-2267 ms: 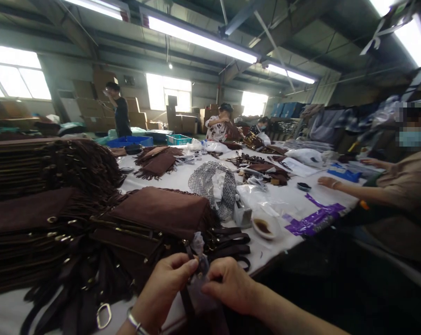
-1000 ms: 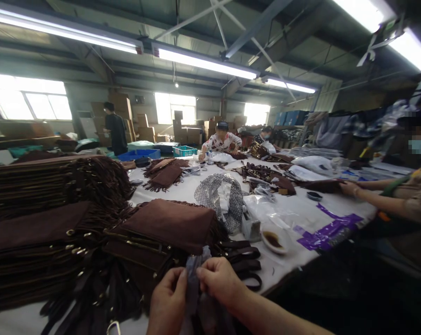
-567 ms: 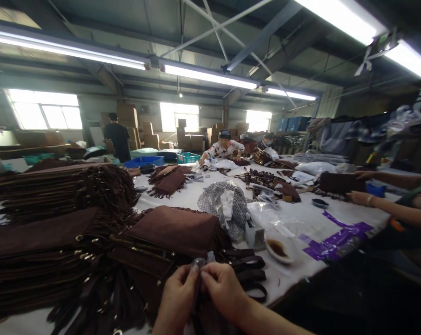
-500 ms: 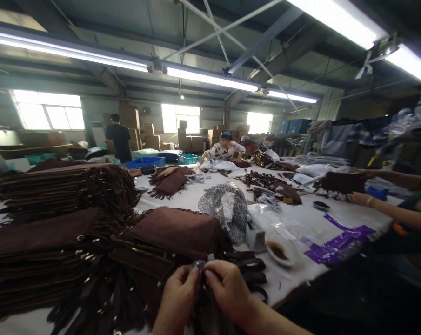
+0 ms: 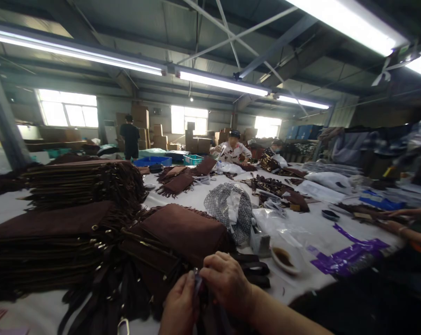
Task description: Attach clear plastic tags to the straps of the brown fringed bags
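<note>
Low in the centre, my left hand (image 5: pixel 179 304) pinches a small piece of clear plastic (image 5: pixel 197 280) between thumb and fingers. My right hand (image 5: pixel 227 282) is closed against the same spot, its fingertips bent beside the plastic; what they hold is too small to make out. Dark straps hang below the hands, partly hidden by them. Just beyond lies a brown fringed bag (image 5: pixel 184 230) on other bags. To the left rises a stack of brown bags (image 5: pixel 46 251) with metal rings and straps.
A bubble-wrap bundle (image 5: pixel 227 209), a dish of brown liquid (image 5: pixel 283 258) and purple packaging (image 5: pixel 353 256) lie on the white table (image 5: pixel 301 298). Another person's arms (image 5: pixel 410 228) reach in at right. A person (image 5: pixel 233 149) works across the table; another (image 5: pixel 130 137) stands behind.
My right hand has risen and turned, its knuckles now upward. The view has shifted left. At right, the co-worker's hands have lowered the brown piece to the table. The person opposite has lifted a hand.
</note>
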{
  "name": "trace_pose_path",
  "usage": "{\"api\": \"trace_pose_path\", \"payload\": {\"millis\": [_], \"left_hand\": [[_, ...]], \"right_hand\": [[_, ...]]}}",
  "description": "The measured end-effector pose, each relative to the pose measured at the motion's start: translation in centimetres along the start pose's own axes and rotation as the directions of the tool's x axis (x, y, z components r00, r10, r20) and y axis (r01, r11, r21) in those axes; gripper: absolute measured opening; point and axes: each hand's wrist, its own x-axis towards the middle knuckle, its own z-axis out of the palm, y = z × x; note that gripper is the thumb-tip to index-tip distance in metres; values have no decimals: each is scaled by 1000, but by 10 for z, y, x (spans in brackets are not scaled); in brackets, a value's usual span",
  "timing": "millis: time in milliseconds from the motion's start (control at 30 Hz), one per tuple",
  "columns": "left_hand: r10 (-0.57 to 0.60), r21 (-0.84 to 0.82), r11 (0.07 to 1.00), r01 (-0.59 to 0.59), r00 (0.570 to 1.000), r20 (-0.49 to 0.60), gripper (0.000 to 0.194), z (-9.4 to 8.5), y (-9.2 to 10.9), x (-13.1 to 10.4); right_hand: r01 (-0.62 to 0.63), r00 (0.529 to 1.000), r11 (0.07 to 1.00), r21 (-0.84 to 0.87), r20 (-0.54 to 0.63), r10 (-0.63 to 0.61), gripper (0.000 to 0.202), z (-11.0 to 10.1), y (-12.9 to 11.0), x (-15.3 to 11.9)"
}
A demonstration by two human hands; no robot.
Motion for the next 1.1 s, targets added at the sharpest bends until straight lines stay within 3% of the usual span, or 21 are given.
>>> {"api": "trace_pose_path", "payload": {"millis": [133,267,433,500,633,800,933,1100], "left_hand": [[175,168,972,-163,983,-61,55,-7,-5,5],[407,484,803,-348,913,-17,44,-10,-1,-6],[429,563,717,-411,897,109,46,-12,7,-20],[411,565,722,-399,904,114,46,-14,8,-20],[334,474,821,-317,941,51,49,-15,7,-12],[73,223,971,-87,995,71,48,-14,7,-1],[-118,183,980,84,977,179,50,-16,11,1],[-166,97,984,150,966,197,51,-12,17,-10]], "right_hand": [[70,994,995,-69,90,-64,11,2,-3,7],[46,987,997,-69,157,-35,11,3,-6,16],[-123,961,992,12,250,116,13,-2,-7,31],[-115,948,993,30,301,101,23,-5,-5,36],[71,908,997,-36,416,-50,29,-11,1,45],[188,870,969,-159,485,-90,29,-18,5,50],[181,883,966,-184,462,-77,28,-18,8,44],[130,905,979,-158,423,-52,33,-13,13,35]]}}
